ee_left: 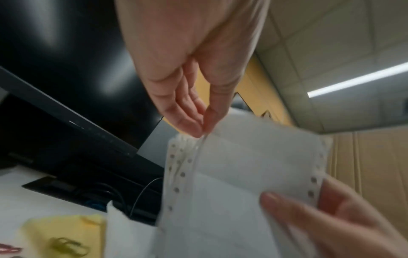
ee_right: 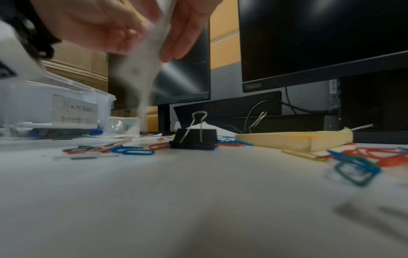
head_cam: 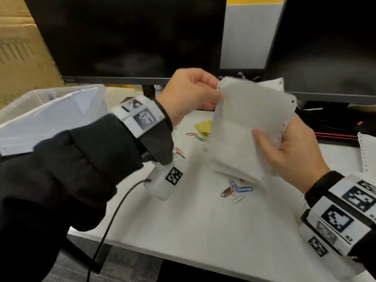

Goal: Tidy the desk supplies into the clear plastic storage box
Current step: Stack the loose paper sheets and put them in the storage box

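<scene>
A stack of white paper [head_cam: 244, 129] with punched-hole edges is held upright above the desk. My left hand [head_cam: 215, 92] pinches its top left corner between thumb and fingers [ee_left: 194, 127]. My right hand [head_cam: 270, 143] grips the right edge, thumb on the front sheet. The left wrist view shows the paper [ee_left: 243, 174] with my right hand [ee_left: 309, 209] at its lower right. The clear plastic storage box [head_cam: 26, 98] stands at the left with white sheets inside. Coloured paper clips [head_cam: 236, 190] lie scattered on the desk under the paper.
Two dark monitors [head_cam: 126, 37] stand behind the desk. A black binder clip [ee_right: 194, 137], a yellow sticky pad [ee_right: 293, 139] and more paper clips [ee_right: 132, 151] lie on the white desk [head_cam: 203, 231]. Another perforated sheet [head_cam: 366, 151] lies at the right. Cardboard boxes [head_cam: 20, 47] stand at the back left.
</scene>
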{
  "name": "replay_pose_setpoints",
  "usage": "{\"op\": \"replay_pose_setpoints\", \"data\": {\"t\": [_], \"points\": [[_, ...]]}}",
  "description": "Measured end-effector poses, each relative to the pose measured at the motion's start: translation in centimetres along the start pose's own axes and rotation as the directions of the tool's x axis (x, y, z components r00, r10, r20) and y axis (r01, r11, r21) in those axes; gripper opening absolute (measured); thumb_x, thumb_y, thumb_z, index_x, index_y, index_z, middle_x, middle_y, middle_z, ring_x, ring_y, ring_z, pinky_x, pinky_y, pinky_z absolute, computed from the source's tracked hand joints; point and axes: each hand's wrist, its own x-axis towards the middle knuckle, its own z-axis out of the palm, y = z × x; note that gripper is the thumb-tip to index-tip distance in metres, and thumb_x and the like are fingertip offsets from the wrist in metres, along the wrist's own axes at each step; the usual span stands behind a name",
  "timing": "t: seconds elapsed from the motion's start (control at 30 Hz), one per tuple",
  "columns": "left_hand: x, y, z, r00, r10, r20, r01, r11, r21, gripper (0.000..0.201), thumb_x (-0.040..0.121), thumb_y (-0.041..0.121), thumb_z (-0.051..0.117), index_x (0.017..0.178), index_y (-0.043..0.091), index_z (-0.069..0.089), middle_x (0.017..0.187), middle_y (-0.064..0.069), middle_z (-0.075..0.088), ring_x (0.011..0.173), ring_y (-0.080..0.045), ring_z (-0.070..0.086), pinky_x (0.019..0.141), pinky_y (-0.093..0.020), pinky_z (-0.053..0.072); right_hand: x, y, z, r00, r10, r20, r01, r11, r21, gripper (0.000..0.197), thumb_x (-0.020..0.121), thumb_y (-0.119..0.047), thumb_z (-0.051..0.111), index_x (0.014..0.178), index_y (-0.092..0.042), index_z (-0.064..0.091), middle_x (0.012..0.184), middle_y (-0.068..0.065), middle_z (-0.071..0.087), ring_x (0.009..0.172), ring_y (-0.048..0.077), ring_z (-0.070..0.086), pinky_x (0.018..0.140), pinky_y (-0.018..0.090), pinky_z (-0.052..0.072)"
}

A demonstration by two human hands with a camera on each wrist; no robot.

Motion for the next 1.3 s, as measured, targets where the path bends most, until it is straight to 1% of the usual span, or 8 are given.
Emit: {"op": "replay_pose_setpoints", "data": {"t": [0.07,0.17,0.33,0.57,0.8,1.03,1.13,1.3], "points": [[0.2,-1.5,0.2,0.997,0.08,0.011,-0.079,0.937,0.341,0.014,0.079,0.008,0.07,0.087,0.016,0.061,0.086,0.0,0.067,0.076,-0.011,0.065,0.063,-0.011,0.055,0.0,-0.3,0.1,0.998,0.06,-0.015,-0.06,0.998,-0.004,0.054,0.086,-0.01,0.059,0.135,-0.01,0.037,0.111,-0.011,0.046,0.098,0.0,0.044,0.072,-0.007,0.034],[0.9,-4.2,-1.4,0.982,-0.089,0.166,-0.099,0.505,0.857,0.032,0.082,0.024,0.069,0.11,0.01,0.061,0.106,-0.002,0.062,0.098,-0.018,0.06,0.076,-0.019,0.046,-0.1,-0.6,-0.3,0.993,0.107,-0.046,-0.105,0.994,0.044,0.079,0.086,-0.005,0.058,0.145,-0.03,0.012,0.119,-0.018,0.039,0.102,0.0,0.044,0.077,0.0,0.035],[0.8,-8.9,-4.1,0.87,-0.491,0.04,0.067,0.198,0.978,0.064,0.08,0.055,0.06,0.118,0.003,0.057,0.107,-0.008,0.059,0.098,-0.023,0.056,0.086,-0.03,0.046,-0.1,-0.6,-0.5,0.993,0.08,-0.082,-0.081,0.996,-0.021,0.087,0.089,-0.004,0.053,0.137,-0.057,0.004,0.118,-0.008,0.047,0.105,0.014,0.048,0.094,0.028,0.037],[0.6,-9.5,-3.9,0.916,-0.395,0.074,0.033,0.257,0.966,0.033,0.085,0.027,0.062,0.107,0.002,0.065,0.089,-0.004,0.059,0.082,-0.018,0.055,0.078,-0.025,0.048,-0.2,1.1,0.3,0.996,0.009,-0.088,-0.02,0.992,-0.124,0.046,0.085,0.014,0.042,0.104,-0.016,0.071,0.125,0.014,0.055,0.12,0.028,0.049,0.095,0.023,0.035],[-0.6,-6.9,-2.8,0.948,-0.249,0.199,-0.094,0.38,0.92,0.016,0.081,0.028,0.065,0.084,0.012,0.063,0.084,-0.004,0.06,0.073,-0.016,0.054,0.062,-0.023,0.043,-0.1,0.9,0.0,0.979,0.135,-0.151,-0.154,0.981,-0.122,0.038,0.09,0.0,0.043,0.121,-0.009,0.061,0.125,0.017,0.054,0.116,0.03,0.051,0.092,0.023,0.035],[-0.7,0.5,-4.0,0.966,0.235,0.113,-0.236,0.602,0.763,0.005,0.079,0.022,0.061,0.075,0.02,0.06,0.068,0.01,0.054,0.068,-0.011,0.056,0.062,-0.02,0.047,0.1,-0.2,-0.3,0.959,0.246,-0.138,-0.256,0.964,-0.064,0.045,0.094,-0.018,0.046,0.139,-0.015,0.04,0.142,0.011,0.035,0.13,0.02,0.035,0.096,0.014,0.023],[-0.1,1.9,-3.9,0.959,0.284,0.014,-0.235,0.764,0.601,0.005,0.084,0.019,0.058,0.081,0.021,0.062,0.074,0.011,0.06,0.07,-0.002,0.058,0.063,-0.008,0.046,0.0,0.0,-0.3,0.965,0.225,-0.135,-0.229,0.973,-0.017,0.06,0.087,-0.04,0.038,0.141,-0.014,0.036,0.144,0.01,0.032,0.129,0.012,0.033,0.09,-0.006,0.017],[0.8,1.6,-1.1,0.982,0.163,-0.099,-0.159,0.986,0.05,0.013,0.089,0.01,0.055,0.09,0.019,0.064,0.097,-0.005,0.07,0.09,-0.015,0.067,0.077,-0.026,0.057,0.0,0.4,-0.2,0.989,0.064,-0.134,-0.063,0.998,0.011,0.076,0.08,-0.058,0.037,0.142,-0.014,0.033,0.143,0.007,0.037,0.114,-0.013,0.023,0.089,-0.014,0.012]]}}
